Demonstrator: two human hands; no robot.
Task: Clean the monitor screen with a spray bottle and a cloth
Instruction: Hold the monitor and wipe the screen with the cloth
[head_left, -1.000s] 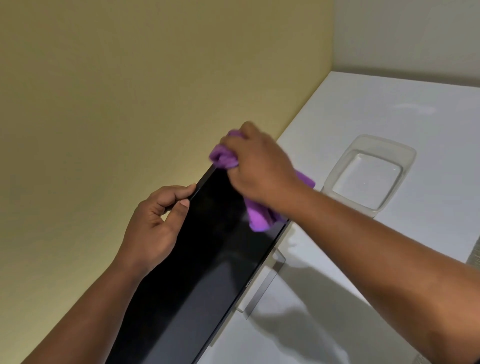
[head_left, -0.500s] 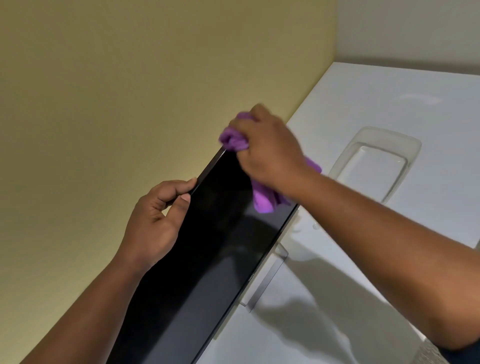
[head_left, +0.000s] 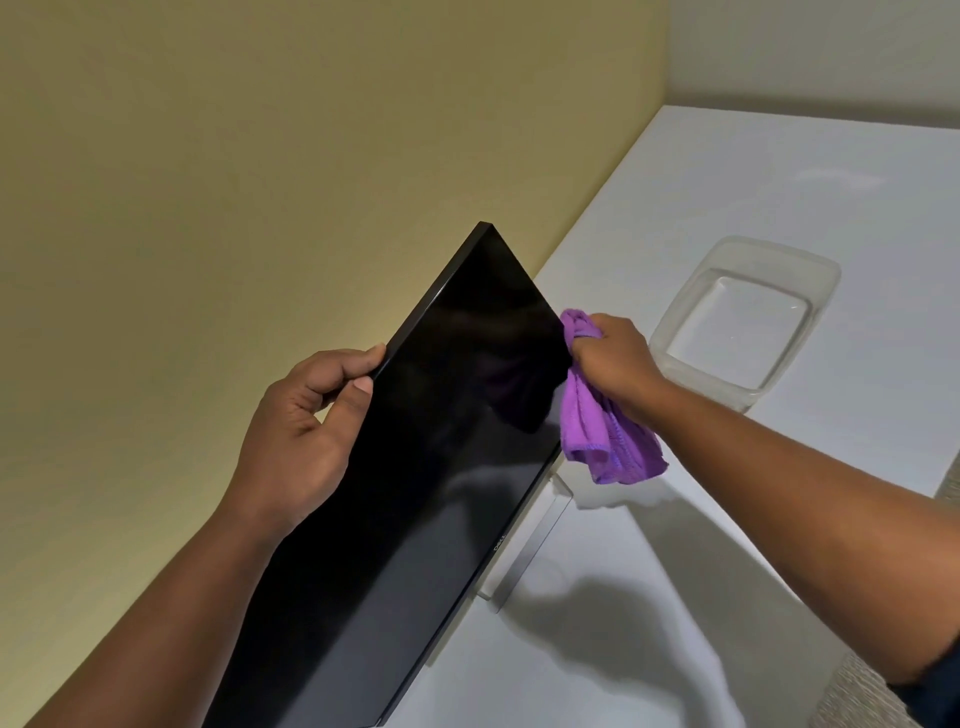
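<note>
Monitor (head_left: 415, 467), flat glossy black; right hand (head_left: 615, 361) bunches purple cloth (head_left: 602, 431).

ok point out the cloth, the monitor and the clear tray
cloth (head_left: 602, 431), head view, on the hanging purple folds
monitor (head_left: 447, 431), head view, on the dark screen's middle
tray (head_left: 826, 270), head view, on its far rim

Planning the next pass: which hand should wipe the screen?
Right. The right hand already grips the purple cloth at the monitor edge; the left hand steadies its top bezel.
</note>
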